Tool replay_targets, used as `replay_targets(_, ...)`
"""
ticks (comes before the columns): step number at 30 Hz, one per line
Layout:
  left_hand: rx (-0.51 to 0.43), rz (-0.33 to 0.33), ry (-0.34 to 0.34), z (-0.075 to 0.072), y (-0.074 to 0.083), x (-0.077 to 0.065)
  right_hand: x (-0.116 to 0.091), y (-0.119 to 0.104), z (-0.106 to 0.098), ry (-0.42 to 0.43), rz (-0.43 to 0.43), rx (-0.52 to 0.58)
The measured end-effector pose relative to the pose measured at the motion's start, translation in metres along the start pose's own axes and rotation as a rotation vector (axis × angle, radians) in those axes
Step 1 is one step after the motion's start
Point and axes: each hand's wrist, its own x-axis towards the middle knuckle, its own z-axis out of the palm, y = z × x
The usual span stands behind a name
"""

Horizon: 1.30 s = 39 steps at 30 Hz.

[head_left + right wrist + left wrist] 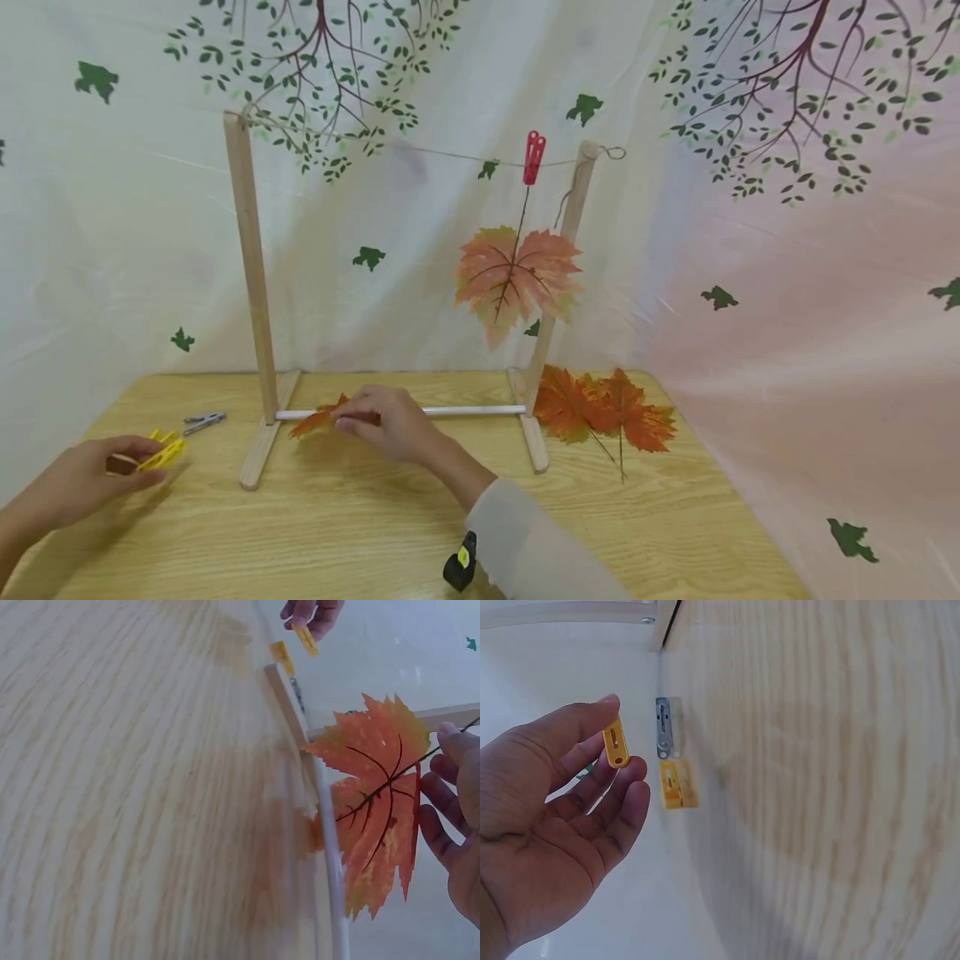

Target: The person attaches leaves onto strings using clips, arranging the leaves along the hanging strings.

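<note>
My left hand (90, 477) pinches a yellow clothespin (616, 746) between thumb and fingers, above the left side of the table. A second yellow clothespin (670, 784) and a grey clothespin (664, 727) lie on the tabletop close by. With thumb and fingertips my right hand (392, 423) holds an orange artificial maple leaf (382, 787) by its dark stem, near the white rod (472, 410) of a wooden stand. On the stand's string (450, 154), a red clothespin (534, 158) grips the stem of another leaf (517, 271), which hangs toward the right.
The stand has a left post (251, 267) and a right post (577, 200) on wooden feet. Two more orange leaves (637, 412) lie on the table (337, 533) right of it. Behind hangs a pale curtain (420, 317) printed with branches and leaves.
</note>
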Motion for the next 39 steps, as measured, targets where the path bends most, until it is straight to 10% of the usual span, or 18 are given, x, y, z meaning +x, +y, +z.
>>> replay_targets(14,-0.031,0.017,0.179,-0.014,0.037,-0.007,0.016,-0.004,-0.017,0.418,0.062,0.236)
replay_targets(39,-0.293,0.262,0.305,-0.016,0.12,-0.008,0.013,-0.007,-0.045,0.437,0.081,0.208)
